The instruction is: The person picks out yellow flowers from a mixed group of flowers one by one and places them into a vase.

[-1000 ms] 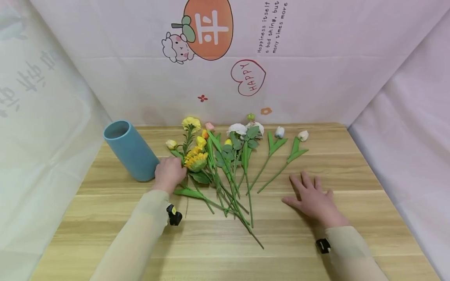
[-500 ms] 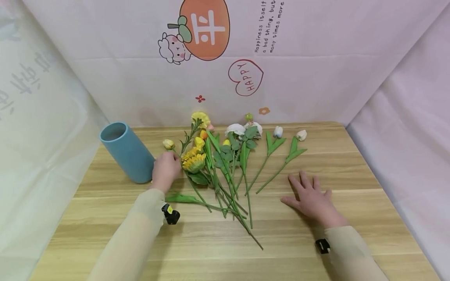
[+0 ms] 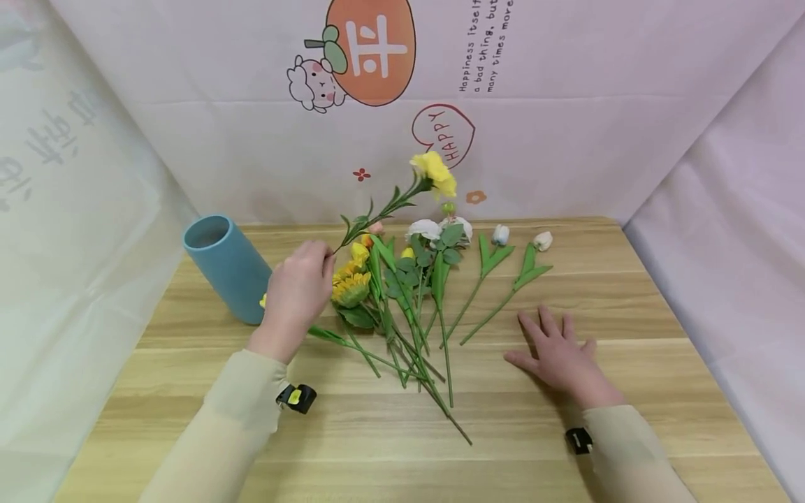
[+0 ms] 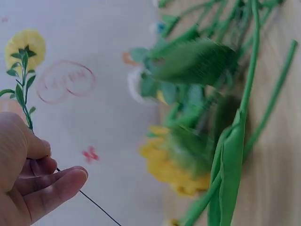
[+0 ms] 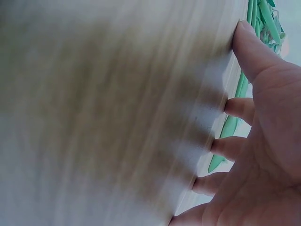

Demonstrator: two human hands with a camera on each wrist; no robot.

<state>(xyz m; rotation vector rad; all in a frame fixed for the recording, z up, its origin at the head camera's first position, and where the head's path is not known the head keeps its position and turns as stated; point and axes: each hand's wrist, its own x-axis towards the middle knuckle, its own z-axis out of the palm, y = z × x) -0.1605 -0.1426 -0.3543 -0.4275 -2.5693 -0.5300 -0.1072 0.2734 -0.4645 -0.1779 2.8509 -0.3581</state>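
My left hand (image 3: 298, 286) pinches the thin stem of a yellow carnation (image 3: 435, 175) between thumb and fingers. The bloom tilts up to the right, above the heap of flowers, and in the left wrist view the bare lower stem (image 4: 100, 207) runs out below the fingers. A sunflower (image 3: 352, 290) lies just right of this hand. Under the hand, a yellow tulip's head (image 3: 263, 301) is mostly hidden. My right hand (image 3: 556, 356) rests on the wooden table with fingers spread, its fingertips on the surface in the right wrist view.
A blue vase (image 3: 229, 269) stands left of the left hand, partly covered by it. White roses (image 3: 424, 230) and several tulips lie with crossed stems mid-table. A blue-white tulip (image 3: 500, 236) and a white tulip (image 3: 542, 242) lie further right. White cloth (image 3: 251, 154) hangs behind.
My left hand has lifted the yellow carnation off the table, and its bloom has swung up and right. The green tulip leaf beside the hand has shifted slightly. The right hand stays put.
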